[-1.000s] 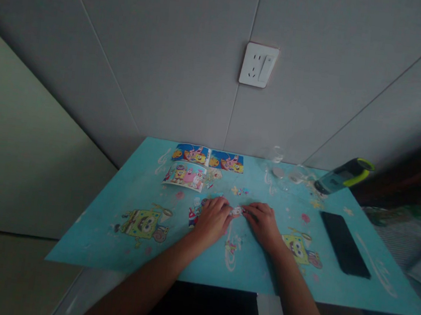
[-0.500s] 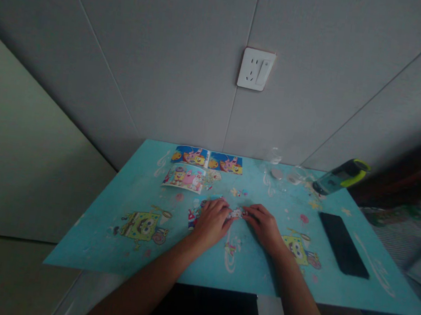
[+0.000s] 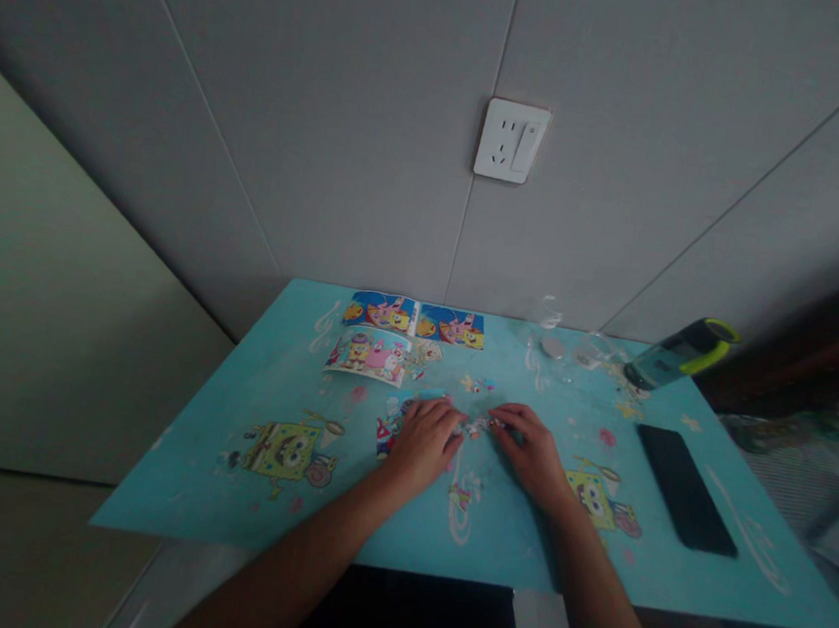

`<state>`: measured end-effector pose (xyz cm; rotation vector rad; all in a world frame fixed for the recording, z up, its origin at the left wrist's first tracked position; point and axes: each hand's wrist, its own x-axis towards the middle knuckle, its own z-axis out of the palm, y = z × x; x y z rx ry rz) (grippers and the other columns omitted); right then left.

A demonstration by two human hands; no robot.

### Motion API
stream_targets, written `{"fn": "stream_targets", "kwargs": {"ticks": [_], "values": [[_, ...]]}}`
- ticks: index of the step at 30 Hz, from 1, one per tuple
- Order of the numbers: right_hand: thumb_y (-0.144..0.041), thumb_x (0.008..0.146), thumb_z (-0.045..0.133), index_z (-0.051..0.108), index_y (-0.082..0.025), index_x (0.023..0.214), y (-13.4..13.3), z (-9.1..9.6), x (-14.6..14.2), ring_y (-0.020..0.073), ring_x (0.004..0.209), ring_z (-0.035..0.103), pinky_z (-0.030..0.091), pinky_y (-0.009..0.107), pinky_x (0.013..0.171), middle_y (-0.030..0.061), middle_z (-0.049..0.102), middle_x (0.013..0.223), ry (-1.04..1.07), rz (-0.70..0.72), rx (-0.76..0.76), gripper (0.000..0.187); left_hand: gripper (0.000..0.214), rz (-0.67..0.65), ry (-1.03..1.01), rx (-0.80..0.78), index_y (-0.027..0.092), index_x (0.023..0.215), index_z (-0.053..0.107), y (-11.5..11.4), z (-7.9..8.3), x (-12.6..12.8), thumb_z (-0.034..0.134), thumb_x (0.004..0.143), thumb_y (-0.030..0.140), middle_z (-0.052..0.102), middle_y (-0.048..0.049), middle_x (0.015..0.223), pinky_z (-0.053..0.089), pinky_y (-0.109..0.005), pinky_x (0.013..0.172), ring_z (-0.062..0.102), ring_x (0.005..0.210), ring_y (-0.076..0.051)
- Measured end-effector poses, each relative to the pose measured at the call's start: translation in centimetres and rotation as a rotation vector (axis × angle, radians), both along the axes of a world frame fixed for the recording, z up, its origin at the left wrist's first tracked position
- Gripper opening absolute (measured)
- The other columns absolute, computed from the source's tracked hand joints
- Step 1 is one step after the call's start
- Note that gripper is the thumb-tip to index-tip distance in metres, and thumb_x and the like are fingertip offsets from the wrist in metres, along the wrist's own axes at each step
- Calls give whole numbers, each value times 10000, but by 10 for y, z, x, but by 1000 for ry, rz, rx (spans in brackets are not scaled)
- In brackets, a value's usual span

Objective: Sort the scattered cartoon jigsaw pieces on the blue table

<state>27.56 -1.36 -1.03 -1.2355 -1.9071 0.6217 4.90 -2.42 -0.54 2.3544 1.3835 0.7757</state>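
Observation:
My left hand [image 3: 425, 442] lies over a partly joined jigsaw puzzle [image 3: 384, 435], covering much of it. Its fingers are bent and pressed together, with fingertips and thumb at the small pieces along the right side. My right hand [image 3: 531, 453] is closed in a pinch on a small jigsaw piece [image 3: 496, 423], low over the table. Between the two hands lie a few small pieces [image 3: 475, 427]. More loose pieces [image 3: 476, 385] are scattered just beyond the fingers. What sits under my left palm is hidden.
Printed cartoon picture sheets [image 3: 366, 353] and cards [image 3: 452, 326] lie at the back. Clear plastic containers [image 3: 592, 350] and a dark bottle [image 3: 674, 356] with a green handle stand back right. A black flat object [image 3: 686, 489] lies right, on the blue cartoon-print tabletop [image 3: 208, 472].
My right hand has drawn slightly away from my left, widening the gap between the fingertips. The small pieces between them show more separately. My left hand has hardly moved.

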Motion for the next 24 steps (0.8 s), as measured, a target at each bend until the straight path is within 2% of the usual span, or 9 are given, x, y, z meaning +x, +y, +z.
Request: {"fn": "stream_targets", "kwargs": {"ticks": [9,18,24], "values": [[-317,976,518,709,-243,1136,0,1,1,215,945,668,530,365,873,76,712,1044,-108,-49,-18,260,308,10,17,10,271,1179,627,0,-2,-1,688,878,237,617,-41,1159,360,-453,1043,512,1176,-245],[-257,951,515,718,-223,1100,2,0,-3,204,843,653,526,351,805,74,697,947,-156,-63,12,254,311,22,55,16,276,1167,650,2,3,2,714,862,269,600,-38,1080,402,-427,964,523,1077,-245],[-199,910,548,738,-213,1055,5,1,-4,196,819,640,504,332,790,62,687,885,-231,-56,22,239,187,21,93,53,251,1071,674,3,9,10,629,925,359,590,-47,1020,405,-434,935,519,1053,-249]]}}
